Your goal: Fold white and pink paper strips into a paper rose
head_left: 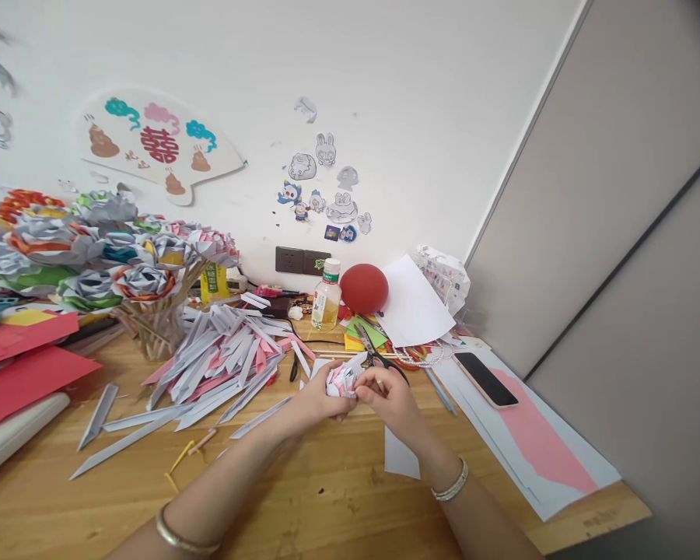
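A small pink and white folded-paper flower (341, 381) rests in my left hand (320, 395), whose fingers and thumb close around it. My right hand (392, 398) meets the flower from the right, thumb and forefinger pinched at its edge, apparently on a petal. Just behind my hands lie black-handled scissors (374, 354), partly covered by the right hand. To the left spreads a heap of folded white and pink paper strips (227, 354). A white paper piece (401, 453) sits on the wooden table under my right wrist.
Finished paper flowers (145, 281) stand in a clear container at left, near red paper sheets (32, 381). A bottle (327, 295) and a red balloon (365, 288) stand by the wall. At right a phone (485, 379) lies on white and pink sheets (545, 435).
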The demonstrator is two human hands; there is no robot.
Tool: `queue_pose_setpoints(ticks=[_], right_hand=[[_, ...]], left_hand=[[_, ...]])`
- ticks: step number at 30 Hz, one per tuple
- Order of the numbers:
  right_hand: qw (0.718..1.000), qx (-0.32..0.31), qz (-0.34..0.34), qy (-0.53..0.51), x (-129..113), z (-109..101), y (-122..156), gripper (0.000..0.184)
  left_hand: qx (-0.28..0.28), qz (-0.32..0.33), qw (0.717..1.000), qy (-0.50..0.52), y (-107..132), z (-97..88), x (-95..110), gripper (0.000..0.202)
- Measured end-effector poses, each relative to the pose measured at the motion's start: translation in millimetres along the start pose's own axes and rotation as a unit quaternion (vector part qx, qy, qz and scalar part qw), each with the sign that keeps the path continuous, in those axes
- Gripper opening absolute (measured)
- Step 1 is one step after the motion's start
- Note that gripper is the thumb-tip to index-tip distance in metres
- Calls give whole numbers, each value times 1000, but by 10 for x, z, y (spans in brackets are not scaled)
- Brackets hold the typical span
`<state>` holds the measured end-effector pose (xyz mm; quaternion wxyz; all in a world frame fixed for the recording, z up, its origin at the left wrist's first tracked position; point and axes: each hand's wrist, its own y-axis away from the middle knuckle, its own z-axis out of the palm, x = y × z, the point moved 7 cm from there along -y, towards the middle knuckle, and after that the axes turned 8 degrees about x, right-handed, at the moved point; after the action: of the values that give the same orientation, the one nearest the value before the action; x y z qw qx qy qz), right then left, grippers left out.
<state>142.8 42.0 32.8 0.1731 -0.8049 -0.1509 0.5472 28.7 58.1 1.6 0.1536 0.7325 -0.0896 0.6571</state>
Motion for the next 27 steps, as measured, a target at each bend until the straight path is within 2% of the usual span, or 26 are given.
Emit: queue_pose_setpoints(ticks=[3, 5, 10, 13, 17, 22, 27], right_hand=[[997, 52, 9, -51, -14, -112, -19, 19], [996, 74, 9, -48, -15, -156, -32, 18], [998, 56, -12, -7, -34, -113, -32, 11], [998, 47, -27, 8, -66, -97, -16, 10], [998, 40, -47, 28, -123, -93, -5, 7], [995, 26, -81, 47, -196, -54, 6, 3], [990, 27, -112, 81, -216, -36, 21, 5]], left_hand=[[-6, 18, 1000, 24, -1, -10, 42, 51], [-18, 33, 999, 39, -8, -17, 62, 44], [-88, 83, 991, 54, 31, 31, 160, 31], [-105, 99, 988, 46, 82, 57, 206, 23], [-99, 94, 990, 37, 112, 75, 204, 23], [-74, 64, 995, 24, 91, 69, 154, 45], [-50, 68, 996, -20, 78, 50, 137, 32]])
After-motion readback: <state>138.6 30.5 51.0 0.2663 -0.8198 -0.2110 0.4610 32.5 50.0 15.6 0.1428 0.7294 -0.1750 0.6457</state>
